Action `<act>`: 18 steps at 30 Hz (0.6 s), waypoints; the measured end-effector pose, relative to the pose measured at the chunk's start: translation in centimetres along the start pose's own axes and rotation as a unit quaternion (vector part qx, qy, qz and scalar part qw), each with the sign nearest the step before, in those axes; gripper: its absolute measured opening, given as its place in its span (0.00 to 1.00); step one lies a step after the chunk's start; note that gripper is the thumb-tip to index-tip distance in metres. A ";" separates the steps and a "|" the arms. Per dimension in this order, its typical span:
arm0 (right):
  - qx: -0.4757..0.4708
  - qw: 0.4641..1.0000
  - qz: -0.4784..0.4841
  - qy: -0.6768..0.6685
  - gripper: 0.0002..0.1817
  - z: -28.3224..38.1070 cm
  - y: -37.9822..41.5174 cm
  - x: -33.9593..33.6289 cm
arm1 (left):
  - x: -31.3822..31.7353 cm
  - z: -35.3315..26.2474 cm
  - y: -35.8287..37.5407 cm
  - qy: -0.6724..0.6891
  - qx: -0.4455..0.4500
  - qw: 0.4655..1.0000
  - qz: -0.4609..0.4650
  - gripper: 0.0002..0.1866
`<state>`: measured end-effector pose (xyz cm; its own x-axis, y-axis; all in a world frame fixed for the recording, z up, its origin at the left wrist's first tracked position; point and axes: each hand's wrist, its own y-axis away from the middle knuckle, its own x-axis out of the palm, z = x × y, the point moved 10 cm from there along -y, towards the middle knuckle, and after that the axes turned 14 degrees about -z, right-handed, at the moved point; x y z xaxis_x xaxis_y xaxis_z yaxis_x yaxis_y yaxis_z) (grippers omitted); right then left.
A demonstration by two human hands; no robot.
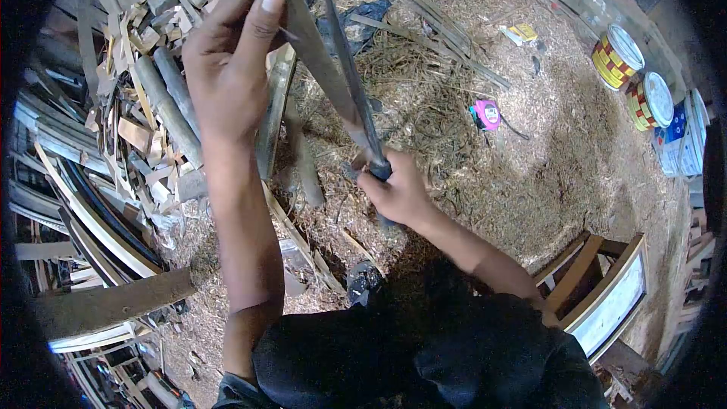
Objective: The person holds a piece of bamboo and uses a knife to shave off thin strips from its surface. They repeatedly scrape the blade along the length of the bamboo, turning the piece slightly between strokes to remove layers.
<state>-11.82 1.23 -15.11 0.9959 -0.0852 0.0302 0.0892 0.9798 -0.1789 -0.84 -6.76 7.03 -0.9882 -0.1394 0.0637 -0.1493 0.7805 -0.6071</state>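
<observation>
My left hand [235, 60] is raised at the upper left, its thumb pressed on a long flat grey-brown strip [314, 49]. That strip slants down to the right and narrows towards my other hand. Lower down, my right hand [401, 189] is closed round the black handle of a long, dark, pointed tool [346, 60]. The tool points up and away from me, and its lower part overlaps the strip's lower end just above my right fingers. Whether the tool is a file or a knife I cannot tell.
Wood shavings [560, 174] cover the floor. Offcuts [144, 136] are heaped at left, beside curved strips [106, 220]. A pink tape measure [487, 115] lies ahead right. Paint buckets [617, 57] line the right side. A wooden frame [606, 291] stands at lower right.
</observation>
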 end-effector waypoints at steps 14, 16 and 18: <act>-0.054 0.996 -0.053 0.037 0.02 -6.2 1.9 0.2 | 0.3 -0.3 0.1 0.030 0.028 0.999 0.013 0.12; 0.186 0.981 -0.012 -0.057 0.02 -9.4 2.3 -0.3 | -0.4 0.3 -0.2 0.029 0.014 0.999 0.004 0.13; 0.405 0.910 0.029 -0.082 0.01 -9.2 4.0 -0.2 | -0.9 1.2 -0.4 0.028 -0.007 1.000 -0.004 0.13</act>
<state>-11.52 3.54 -24.89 0.9772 -0.0667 0.2017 -0.0684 0.8000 0.5961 0.18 -7.67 6.28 -0.9874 -0.1112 0.1129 -0.1569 0.7883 -0.5950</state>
